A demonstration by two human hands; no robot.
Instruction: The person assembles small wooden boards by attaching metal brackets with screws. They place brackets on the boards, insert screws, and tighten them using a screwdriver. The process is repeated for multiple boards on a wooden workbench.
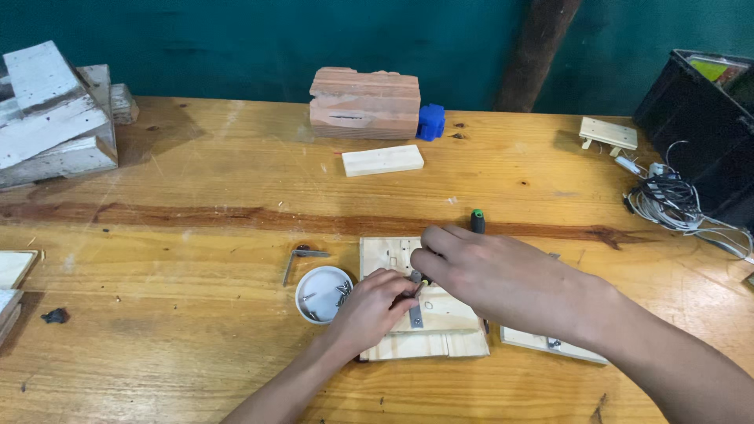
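- My left hand (pixel 375 305) lies nearest me, fingers pinched together on a small part at the metal strip (pixel 415 312); the part itself is too small to tell.
- My right hand (pixel 491 271) crosses over from the right, clenched around a screwdriver (pixel 477 221) whose dark, green-tipped handle end pokes out beyond my knuckles.
- Both hands meet over the wood board (pixel 424 345), which lies flat on the table (pixel 196 259) right under them; the strip runs lengthwise down the board's middle, between my hands.
- A second, thinner board (pixel 542 342) lies just beside it on the right, partly under my right wrist.
- Just left of my left hand sits a round white dish (pixel 323 294) with several screws in it.
- A bent hex key (pixel 300 259) lies on the table just beyond the dish.
- At the far right edge stands a black crate (pixel 691 118); its contents are mostly hidden, and a tangle of white cable (pixel 667 200) lies before it.
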